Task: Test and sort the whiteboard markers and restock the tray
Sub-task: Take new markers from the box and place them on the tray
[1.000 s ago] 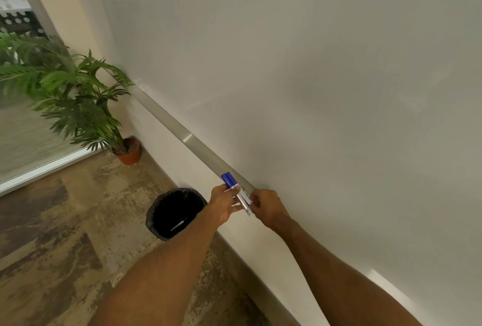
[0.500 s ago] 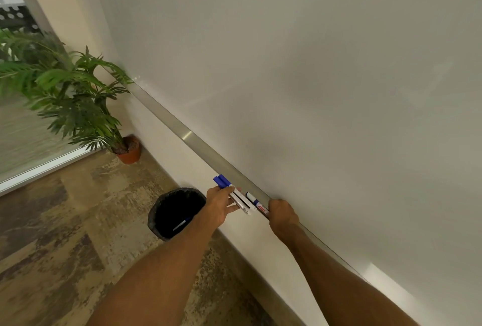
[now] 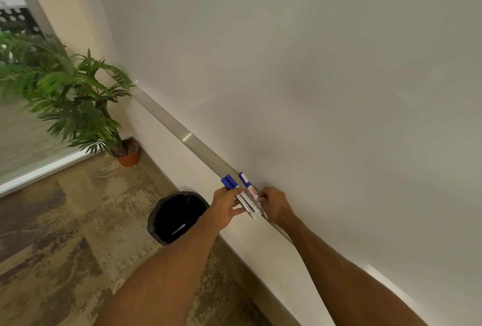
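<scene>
A person stands at a whiteboard, both bare arms reaching to the metal tray along its lower edge. The left hand grips two markers with blue caps, held side by side just in front of the tray. The right hand pinches the lower end of a third marker, blue-capped with a red label, lying along the tray. On the floor below stands a black bin with one pen inside. A potted plant stands in the corner.
</scene>
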Available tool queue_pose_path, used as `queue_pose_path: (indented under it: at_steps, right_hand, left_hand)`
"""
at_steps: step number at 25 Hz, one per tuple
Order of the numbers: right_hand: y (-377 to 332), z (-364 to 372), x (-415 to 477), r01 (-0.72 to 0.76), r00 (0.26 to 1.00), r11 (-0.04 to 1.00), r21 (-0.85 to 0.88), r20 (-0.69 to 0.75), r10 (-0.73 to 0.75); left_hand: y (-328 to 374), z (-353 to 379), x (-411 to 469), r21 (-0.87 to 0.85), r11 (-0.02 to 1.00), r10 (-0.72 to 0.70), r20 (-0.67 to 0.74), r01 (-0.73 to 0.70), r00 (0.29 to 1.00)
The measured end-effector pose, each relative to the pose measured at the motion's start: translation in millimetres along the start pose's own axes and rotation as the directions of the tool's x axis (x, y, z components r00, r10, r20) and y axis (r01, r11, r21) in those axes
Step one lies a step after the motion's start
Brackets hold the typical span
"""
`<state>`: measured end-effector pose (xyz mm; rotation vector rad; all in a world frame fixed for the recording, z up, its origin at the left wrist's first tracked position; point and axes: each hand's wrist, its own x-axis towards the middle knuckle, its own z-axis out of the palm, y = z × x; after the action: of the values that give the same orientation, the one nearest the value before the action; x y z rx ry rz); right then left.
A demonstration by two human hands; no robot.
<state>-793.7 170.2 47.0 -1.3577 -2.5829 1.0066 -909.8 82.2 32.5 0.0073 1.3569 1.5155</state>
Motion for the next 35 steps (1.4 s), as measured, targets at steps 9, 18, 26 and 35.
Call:
queue_pose_path:
  at_steps: [9,18,26,35]
  right_hand:
    - [-5.9,1.7,-6.2,0.045,0.999,0.996,0.078,-0.016,-0.044]
    - [27.0,-16.5,-48.0,0.05,0.993,0.999,0.015,-0.104,-0.048]
    - [90.6,-46.3,-122.6,0.002,0.97,0.996,0.085,-0.243,0.019]
    - [178.8,-65.5,-278.0,-0.062,0.813,0.815,0.577,-0.445,0.376]
  left_hand:
    - [4.6,-0.4,-10.9,0.089,0.992,0.088,0.038,-0.091,0.995]
    - [-17.8,35.3,-32.7,0.159,0.982,0.079,0.165,-0.105,0.983]
    - [-71.1,102.1,-72.4,0.215,0.972,0.047,0.213,-0.094,0.976]
    - [-176.4,183.1,-169.7,0.285,0.956,-0.029,0.343,-0.075,0.939]
